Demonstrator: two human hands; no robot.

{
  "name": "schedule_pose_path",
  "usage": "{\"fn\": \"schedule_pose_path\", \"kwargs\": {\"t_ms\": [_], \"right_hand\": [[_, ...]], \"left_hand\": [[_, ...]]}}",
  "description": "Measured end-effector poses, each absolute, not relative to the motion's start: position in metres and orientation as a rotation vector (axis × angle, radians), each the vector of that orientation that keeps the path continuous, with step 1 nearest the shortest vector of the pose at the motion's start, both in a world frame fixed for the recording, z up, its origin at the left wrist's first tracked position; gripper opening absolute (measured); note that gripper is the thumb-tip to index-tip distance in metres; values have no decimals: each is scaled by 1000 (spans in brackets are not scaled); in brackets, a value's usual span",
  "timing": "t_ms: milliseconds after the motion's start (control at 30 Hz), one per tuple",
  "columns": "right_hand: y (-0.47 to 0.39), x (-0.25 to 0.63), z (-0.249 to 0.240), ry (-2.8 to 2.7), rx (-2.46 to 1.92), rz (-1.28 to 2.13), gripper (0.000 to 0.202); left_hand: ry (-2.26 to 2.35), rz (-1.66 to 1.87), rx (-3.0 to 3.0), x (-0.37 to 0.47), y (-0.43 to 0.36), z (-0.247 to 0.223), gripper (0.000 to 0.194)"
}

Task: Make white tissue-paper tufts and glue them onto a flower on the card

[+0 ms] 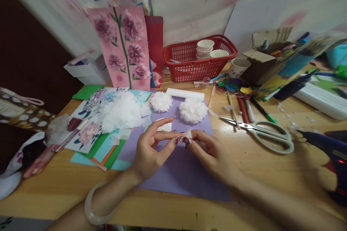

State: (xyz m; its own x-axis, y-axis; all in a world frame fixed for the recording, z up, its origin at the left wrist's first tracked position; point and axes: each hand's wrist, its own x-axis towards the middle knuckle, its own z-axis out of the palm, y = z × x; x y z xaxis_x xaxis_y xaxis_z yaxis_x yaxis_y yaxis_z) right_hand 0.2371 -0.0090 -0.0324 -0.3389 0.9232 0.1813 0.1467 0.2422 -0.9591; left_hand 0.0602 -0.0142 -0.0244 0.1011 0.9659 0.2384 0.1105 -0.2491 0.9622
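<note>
Above a purple sheet, my left hand and my right hand meet fingertip to fingertip. Both pinch a small piece of white tissue, which sticks up by the right fingers. Two ruffled white paper flowers lie behind the hands: a smaller one on the left and a larger one on the right. A white disc is partly hidden behind my left fingers. To the left is a heap of loose white tissue pieces on coloured papers.
Scissors and pens lie to the right, with a glue gun at the far right. Behind stand a red basket with paper cups, a pink flower picture and a cardboard box. A white roll lies behind the flowers.
</note>
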Motion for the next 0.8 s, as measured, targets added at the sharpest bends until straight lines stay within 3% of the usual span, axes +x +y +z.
{"fn": "schedule_pose_path", "kwargs": {"t_ms": [800], "right_hand": [[-9, 239, -35, -1702, -1008, 1171, 20]], "left_hand": [[1148, 1297, 1450, 63, -13, -25, 59]]}}
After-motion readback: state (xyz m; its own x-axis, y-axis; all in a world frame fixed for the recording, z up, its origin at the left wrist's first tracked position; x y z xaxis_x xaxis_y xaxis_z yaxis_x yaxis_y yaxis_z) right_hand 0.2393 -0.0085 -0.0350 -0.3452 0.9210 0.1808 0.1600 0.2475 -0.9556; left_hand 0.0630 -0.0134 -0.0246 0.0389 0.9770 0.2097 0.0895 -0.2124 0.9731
